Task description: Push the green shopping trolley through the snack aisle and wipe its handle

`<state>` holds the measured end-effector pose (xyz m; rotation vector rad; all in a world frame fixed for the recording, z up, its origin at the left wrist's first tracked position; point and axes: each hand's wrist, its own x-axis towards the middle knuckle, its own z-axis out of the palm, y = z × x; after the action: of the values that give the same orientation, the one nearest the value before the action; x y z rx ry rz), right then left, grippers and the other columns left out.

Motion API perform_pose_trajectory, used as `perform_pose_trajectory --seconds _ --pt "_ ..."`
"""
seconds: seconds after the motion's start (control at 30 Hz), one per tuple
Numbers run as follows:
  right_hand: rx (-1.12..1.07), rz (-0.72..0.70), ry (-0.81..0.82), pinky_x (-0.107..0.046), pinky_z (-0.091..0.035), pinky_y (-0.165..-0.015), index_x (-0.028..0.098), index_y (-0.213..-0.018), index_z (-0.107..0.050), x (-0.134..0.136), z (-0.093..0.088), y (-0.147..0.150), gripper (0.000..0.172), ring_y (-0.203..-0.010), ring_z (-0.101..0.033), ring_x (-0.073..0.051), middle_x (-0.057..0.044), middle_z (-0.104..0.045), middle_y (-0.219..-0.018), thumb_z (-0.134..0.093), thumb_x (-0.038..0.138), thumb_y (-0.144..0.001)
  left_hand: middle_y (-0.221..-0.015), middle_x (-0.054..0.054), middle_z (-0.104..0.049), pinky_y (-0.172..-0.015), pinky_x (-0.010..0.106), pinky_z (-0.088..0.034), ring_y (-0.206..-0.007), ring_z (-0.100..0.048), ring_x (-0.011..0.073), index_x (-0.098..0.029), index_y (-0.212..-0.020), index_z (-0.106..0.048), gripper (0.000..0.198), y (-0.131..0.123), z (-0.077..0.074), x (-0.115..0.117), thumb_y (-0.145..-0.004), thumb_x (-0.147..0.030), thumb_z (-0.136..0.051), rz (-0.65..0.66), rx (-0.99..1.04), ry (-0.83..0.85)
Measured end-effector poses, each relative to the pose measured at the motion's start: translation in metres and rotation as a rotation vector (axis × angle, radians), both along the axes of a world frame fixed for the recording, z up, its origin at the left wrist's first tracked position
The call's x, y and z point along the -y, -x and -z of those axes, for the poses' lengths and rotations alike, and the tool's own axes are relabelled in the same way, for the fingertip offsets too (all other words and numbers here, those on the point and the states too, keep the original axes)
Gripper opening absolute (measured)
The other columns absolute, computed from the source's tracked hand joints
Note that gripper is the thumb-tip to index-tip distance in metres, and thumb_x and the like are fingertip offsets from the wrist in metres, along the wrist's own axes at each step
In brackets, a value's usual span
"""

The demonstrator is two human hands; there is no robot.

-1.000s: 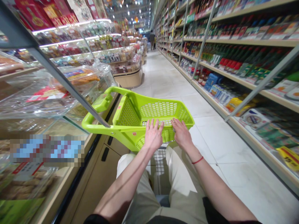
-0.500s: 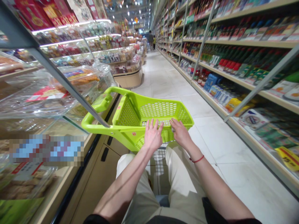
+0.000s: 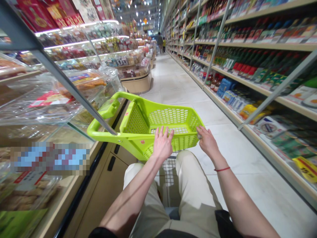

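Note:
In the head view, a lime-green plastic shopping cart (image 3: 133, 138) stands sideways in front of my knees. Its slotted basket holds nothing that I can see, and its handle points left. My left hand (image 3: 162, 140) lies on the near rim, palm down, with its fingers stretched over the edge and slightly apart. At the basket's right corner is my right hand (image 3: 207, 140), its fingers bent over the rim and its thumb side hidden. A red cord (image 3: 222, 169) circles my right wrist.
Shelves (image 3: 267, 46) of bottles and packages line the right side. A glass-edged counter (image 3: 71, 135) with wrapped foods borders the left, close to the cart's handle. The tiled aisle (image 3: 173, 79) runs ahead, with people (image 3: 160, 43) far down it.
My right hand has moved right along the near rim, from near the middle of the basket to its corner. My left hand and the cart have stayed in place.

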<state>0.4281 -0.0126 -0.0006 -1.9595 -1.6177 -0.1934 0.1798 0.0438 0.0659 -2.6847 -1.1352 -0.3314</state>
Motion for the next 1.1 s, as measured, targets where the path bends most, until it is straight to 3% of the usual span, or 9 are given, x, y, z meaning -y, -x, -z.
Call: perform_pose_trajectory --seconds 0.13,0.27,0.37,0.83,0.93,1.1 --pt "0.019 -0.004 -0.016 -0.054 -0.033 -0.118 0.009 -0.136 -0.055 -0.007 -0.005 0.022 0.069 -0.138 -0.047 -0.028 -0.018 -0.054 -0.144 -0.041 -0.003 -0.070 -0.154 0.014 -0.042 -0.124 0.053 -0.014 -0.147 -0.031 0.0329 -0.020 -0.148 -0.042 0.068 0.000 0.002 0.000 -0.082 -0.021 -0.056 -0.002 0.007 -0.004" --pt "0.064 -0.128 0.003 -0.052 -0.032 -0.119 0.009 -0.138 -0.054 -0.018 -0.019 0.060 0.073 -0.140 -0.044 -0.026 -0.017 -0.051 -0.147 -0.041 -0.005 -0.067 -0.155 0.013 -0.041 -0.124 0.052 -0.014 -0.147 -0.030 0.0327 -0.021 -0.150 -0.039 0.070 0.001 0.002 -0.001 -0.082 -0.021 -0.056 -0.001 -0.004 -0.012" --pt "0.088 -0.180 0.010 -0.052 -0.030 -0.120 0.013 -0.141 -0.052 -0.019 -0.023 0.070 0.076 -0.142 -0.042 -0.025 -0.014 -0.048 -0.151 -0.040 -0.005 -0.068 -0.156 0.012 -0.041 -0.124 0.052 -0.014 -0.147 -0.030 0.0325 -0.021 -0.150 -0.039 0.070 0.001 0.002 -0.001 -0.082 -0.022 -0.056 0.001 -0.007 -0.019" --pt "-0.048 -0.053 -0.058 -0.060 -0.030 -0.118 0.015 -0.141 -0.052 -0.006 0.013 -0.005 0.076 -0.139 -0.045 -0.029 -0.014 -0.053 -0.147 -0.040 -0.003 -0.068 -0.155 0.014 -0.042 -0.124 0.053 -0.016 -0.147 -0.030 0.0339 -0.021 -0.149 -0.040 0.069 0.002 0.001 0.000 -0.082 -0.021 -0.055 0.008 0.006 -0.008" --pt "-0.067 -0.044 -0.069 -0.061 -0.029 -0.118 0.016 -0.143 -0.050 -0.008 0.014 -0.001 0.078 -0.140 -0.043 -0.029 -0.015 -0.050 -0.148 -0.041 -0.002 -0.067 -0.155 0.014 -0.042 -0.124 0.053 -0.016 -0.147 -0.030 0.0342 -0.021 -0.149 -0.040 0.069 0.001 0.001 0.000 -0.082 -0.021 -0.055 0.004 0.008 -0.007" --pt "-0.039 -0.122 -0.049 -0.057 -0.029 -0.119 0.014 -0.139 -0.055 -0.019 0.004 0.036 0.075 -0.143 -0.040 -0.028 -0.015 -0.048 -0.150 -0.041 -0.003 -0.067 -0.155 0.014 -0.041 -0.123 0.053 -0.016 -0.147 -0.030 0.0339 -0.021 -0.149 -0.040 0.070 0.001 0.003 0.001 -0.081 -0.021 -0.056 0.009 0.011 -0.023"
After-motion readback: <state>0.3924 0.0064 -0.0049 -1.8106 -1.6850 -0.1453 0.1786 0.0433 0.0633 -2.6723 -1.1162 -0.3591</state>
